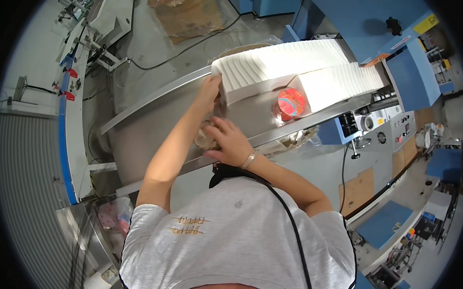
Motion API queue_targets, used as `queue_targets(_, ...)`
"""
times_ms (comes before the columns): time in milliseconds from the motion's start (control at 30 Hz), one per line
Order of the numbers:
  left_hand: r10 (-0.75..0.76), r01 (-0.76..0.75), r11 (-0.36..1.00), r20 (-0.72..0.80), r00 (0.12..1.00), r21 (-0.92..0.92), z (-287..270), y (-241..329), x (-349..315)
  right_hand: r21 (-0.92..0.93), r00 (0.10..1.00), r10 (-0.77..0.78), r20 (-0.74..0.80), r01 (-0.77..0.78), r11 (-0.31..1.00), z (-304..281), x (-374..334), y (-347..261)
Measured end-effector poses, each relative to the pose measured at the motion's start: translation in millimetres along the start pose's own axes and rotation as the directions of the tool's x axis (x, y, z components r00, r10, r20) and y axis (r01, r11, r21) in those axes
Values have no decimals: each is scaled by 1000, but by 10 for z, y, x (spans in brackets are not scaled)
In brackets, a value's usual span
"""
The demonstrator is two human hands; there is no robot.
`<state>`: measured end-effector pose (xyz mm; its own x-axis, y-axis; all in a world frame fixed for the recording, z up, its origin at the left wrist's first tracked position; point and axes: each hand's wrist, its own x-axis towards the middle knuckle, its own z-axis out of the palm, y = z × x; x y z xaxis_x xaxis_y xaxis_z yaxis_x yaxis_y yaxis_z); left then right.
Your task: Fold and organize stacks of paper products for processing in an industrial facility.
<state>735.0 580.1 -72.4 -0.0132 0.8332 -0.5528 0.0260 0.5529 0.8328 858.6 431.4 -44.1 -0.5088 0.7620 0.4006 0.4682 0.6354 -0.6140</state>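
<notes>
A long row of white, ridged, closely packed pieces [280,59] lies along the far side of a grey metal work surface [161,121]. At the left end of this row, my left hand [210,93] is closed against the edge; its fingertips are partly hidden. Nearer to me, my right hand [232,143] has its thumb and fingers around a pale, round, roll-like object [205,137], whose exact kind I cannot make out. A red round tub or roll with a blue-patterned face [290,103] sits to the right, against the white pieces.
A metal rail [156,98] borders the far left of the surface. Blue machine housing [368,27] stands at the right end, with a control panel [403,131] below it. Brown cardboard [187,13] lies on the floor beyond. A black cable [290,218] hangs over my shirt.
</notes>
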Motion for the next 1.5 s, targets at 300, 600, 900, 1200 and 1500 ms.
queue_targets(300, 198, -235, 954, -196, 960, -188, 404, 4, -76, -64, 971, 213, -105, -221, 973, -1228, -461, 553)
queue_targets(600, 195, -204, 965, -69, 978, -164, 537, 3, -238, 185, 837, 502, -219, -470, 863, -2143, -285, 1260)
queue_targets(900, 167, -188, 974, -164, 972, -126, 522, 39, -281, -360, 745, 357, -564, -611, 705, -2565, 362, 2661)
queue_targets(1200, 111, -121, 990, -123, 986, -77, 494, 148, -389, -522, 671, 537, -512, -739, 425, -2549, 546, 2794)
queue_targets(1500, 134, -143, 985, -94, 987, -100, 479, 110, -348, -512, 676, 498, -543, -736, 442, -2534, 507, 2939)
